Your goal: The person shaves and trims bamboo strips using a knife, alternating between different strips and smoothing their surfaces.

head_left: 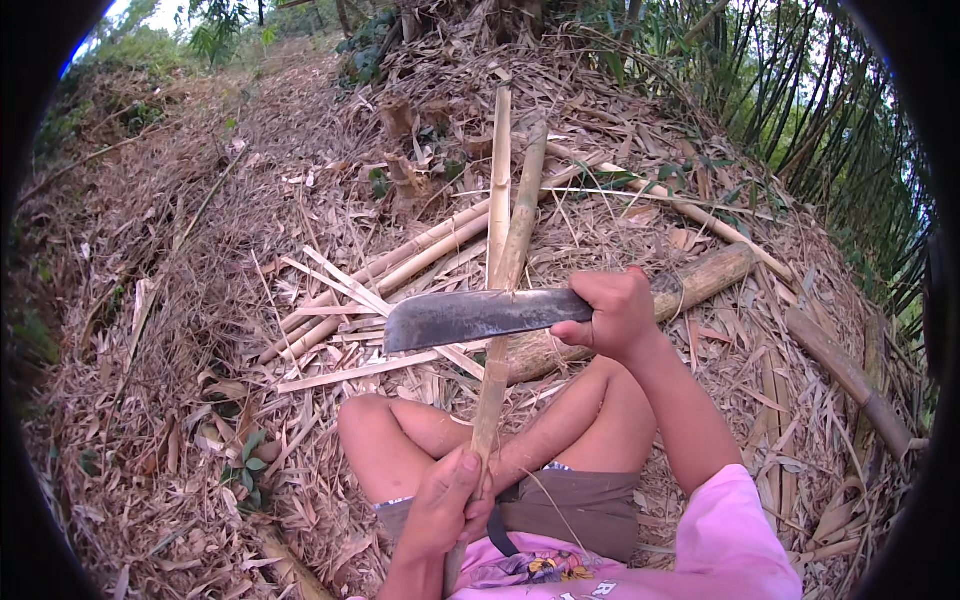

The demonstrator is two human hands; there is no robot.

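Observation:
My right hand (618, 310) is closed round the handle of a machete (455, 320), its broad dark blade pointing left and lying crosswise over a bamboo pole (490, 400). Low in front of my body, my left hand (455, 505) grips the pole's near end. Beyond the blade the bamboo parts into two lengths: a pale split half (500, 180) and a greener length (524, 205). Whether the blade sits in the split or only over it, I cannot tell. My crossed legs lie under the pole.
A thick bamboo log (715, 275) lies behind the machete, right of the pole. Thin bamboo poles (430, 262) and pale split strips (350, 285) lie to the left. Another bamboo length (845, 375) rests at the far right. Cut stumps (405, 180) stand ahead amid dry leaves.

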